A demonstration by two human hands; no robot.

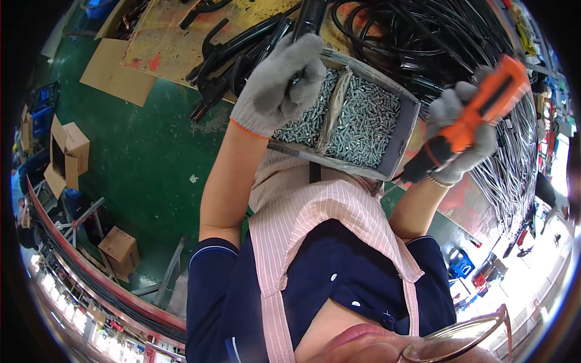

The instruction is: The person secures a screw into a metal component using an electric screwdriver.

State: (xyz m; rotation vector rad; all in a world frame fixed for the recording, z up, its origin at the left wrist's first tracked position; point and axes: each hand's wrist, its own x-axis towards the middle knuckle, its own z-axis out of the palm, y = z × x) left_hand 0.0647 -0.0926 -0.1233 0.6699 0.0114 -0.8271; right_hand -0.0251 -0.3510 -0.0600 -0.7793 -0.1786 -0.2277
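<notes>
My left hand [284,85], in a grey knitted glove, is closed with its fingers curled beside the screw box. It grips a black tube-shaped part [311,18] that runs up from the thumb to the top edge; its lower end is hidden by the glove. Wrapped round an orange and black power screwdriver [463,130] is my gloved right hand [451,112]. The tool is tilted and slightly blurred. Between the hands, a two-part box [402,121] holds many small silvery screws [363,115]. The left hand covers part of the left compartment.
Several black handle-shaped parts [227,57] lie on the stained yellow table [163,39]. Coiled black cables [417,36] are heaped behind the box, and grey cables [505,175] hang at the right. Cardboard boxes [121,251] stand on the green floor [151,163].
</notes>
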